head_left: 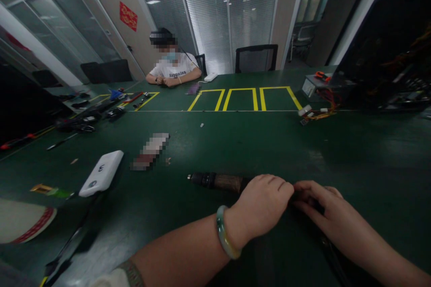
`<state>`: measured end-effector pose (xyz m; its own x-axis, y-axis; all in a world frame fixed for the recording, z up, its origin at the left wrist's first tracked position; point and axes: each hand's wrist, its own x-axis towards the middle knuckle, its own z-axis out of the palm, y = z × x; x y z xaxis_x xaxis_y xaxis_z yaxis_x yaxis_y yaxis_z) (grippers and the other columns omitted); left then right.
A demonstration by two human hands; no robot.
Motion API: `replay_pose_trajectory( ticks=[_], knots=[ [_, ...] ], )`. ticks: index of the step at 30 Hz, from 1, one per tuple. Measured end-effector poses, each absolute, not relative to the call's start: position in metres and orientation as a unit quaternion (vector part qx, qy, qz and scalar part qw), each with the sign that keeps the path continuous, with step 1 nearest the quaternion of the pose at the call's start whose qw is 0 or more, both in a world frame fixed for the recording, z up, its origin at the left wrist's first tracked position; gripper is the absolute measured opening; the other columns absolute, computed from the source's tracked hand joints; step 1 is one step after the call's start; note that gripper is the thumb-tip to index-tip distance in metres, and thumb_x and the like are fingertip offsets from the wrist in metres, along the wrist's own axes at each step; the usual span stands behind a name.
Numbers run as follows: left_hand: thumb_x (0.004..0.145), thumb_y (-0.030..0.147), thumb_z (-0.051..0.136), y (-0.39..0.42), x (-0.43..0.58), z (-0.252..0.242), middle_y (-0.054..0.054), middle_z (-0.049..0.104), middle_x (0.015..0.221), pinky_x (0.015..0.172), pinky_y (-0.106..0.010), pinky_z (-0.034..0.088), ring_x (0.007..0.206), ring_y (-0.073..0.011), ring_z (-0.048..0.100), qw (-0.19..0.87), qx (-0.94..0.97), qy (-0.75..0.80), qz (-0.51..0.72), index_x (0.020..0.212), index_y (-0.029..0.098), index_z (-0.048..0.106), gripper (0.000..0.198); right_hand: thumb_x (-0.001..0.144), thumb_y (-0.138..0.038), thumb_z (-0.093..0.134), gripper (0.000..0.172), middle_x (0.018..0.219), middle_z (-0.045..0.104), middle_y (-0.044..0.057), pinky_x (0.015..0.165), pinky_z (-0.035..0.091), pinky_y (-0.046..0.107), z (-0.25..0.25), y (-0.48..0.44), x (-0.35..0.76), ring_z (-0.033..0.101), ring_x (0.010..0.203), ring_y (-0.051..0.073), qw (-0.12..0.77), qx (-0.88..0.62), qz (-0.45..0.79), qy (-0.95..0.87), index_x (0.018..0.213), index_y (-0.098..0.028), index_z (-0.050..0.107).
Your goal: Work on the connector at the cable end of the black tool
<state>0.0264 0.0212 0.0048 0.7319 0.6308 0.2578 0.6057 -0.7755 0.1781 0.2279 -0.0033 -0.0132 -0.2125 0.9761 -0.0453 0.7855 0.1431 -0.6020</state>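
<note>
A dark electric screwdriver (215, 181) lies across the green table (235, 143), its tip pointing left. My left hand (262, 206), with a jade bangle on the wrist, is curled over the tool's body. My right hand (319, 202) grips the dark rear end of the same tool, fingers folded round it. The part of the tool under both hands is hidden.
A white power bank (101, 173) and a blurred flat item (150, 151) lie to the left. Tools and cables crowd the far left. An open computer case (387, 54) and a power supply with wires (316, 85) stand at right. A person sits across the table.
</note>
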Motion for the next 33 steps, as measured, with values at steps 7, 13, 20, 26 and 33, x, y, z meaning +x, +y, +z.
replay_pose_trajectory(
  ticks=[7,13,20,26,33],
  knots=[
    [0.093,0.016,0.051,0.023,0.025,0.002,-0.003,0.06,0.095,0.085,-0.033,0.048,0.092,-0.0176,0.058,0.059,0.932,0.315,0.168,0.095,0.017,0.056,0.006,0.086,-0.037,0.057,0.029,0.104,0.068,0.006,0.084,0.047,0.042,-0.014,-0.004,0.229,0.061,0.094,0.027,0.191,-0.584,0.256,-0.747,0.113,-0.028,0.06],
    [0.093,0.017,0.051,0.022,0.025,0.002,-0.003,0.06,0.097,0.086,-0.034,0.048,0.094,-0.0183,0.058,0.07,0.93,0.32,0.169,0.096,0.017,0.056,0.005,0.086,-0.045,0.058,0.03,0.095,0.07,0.007,0.069,0.052,0.033,-0.02,-0.002,0.232,0.065,0.086,0.025,0.197,-0.619,0.304,-0.697,0.108,-0.025,0.062],
    [0.093,0.015,0.05,0.02,0.027,0.002,-0.003,0.059,0.092,0.084,-0.035,0.049,0.091,-0.0185,0.058,0.062,0.924,0.337,0.169,0.093,0.016,0.053,0.004,0.087,-0.042,0.058,0.02,0.091,0.073,0.002,0.067,0.052,0.029,-0.011,-0.002,0.228,0.068,0.08,0.021,0.191,-0.611,0.307,-0.704,0.093,-0.028,0.071],
    [0.094,0.015,0.049,0.018,0.028,-0.001,-0.005,0.061,0.098,0.091,-0.036,0.048,0.1,-0.0191,0.058,0.047,0.928,0.334,0.16,0.097,0.015,0.055,0.007,0.087,-0.041,0.055,0.022,0.084,0.074,0.0,0.062,0.05,0.026,-0.011,-0.003,0.223,0.069,0.073,0.019,0.198,-0.608,0.312,-0.703,0.093,-0.027,0.072],
    [0.096,0.013,0.043,0.011,0.03,0.0,-0.008,0.062,0.111,0.106,-0.035,0.041,0.114,-0.0179,0.056,0.015,0.929,0.336,0.156,0.11,0.012,0.055,0.018,0.087,-0.044,0.055,0.024,0.076,0.073,-0.001,0.057,0.047,0.026,-0.005,-0.005,0.214,0.067,0.066,0.019,0.195,-0.636,0.287,-0.689,0.085,-0.027,0.071]
  ],
)
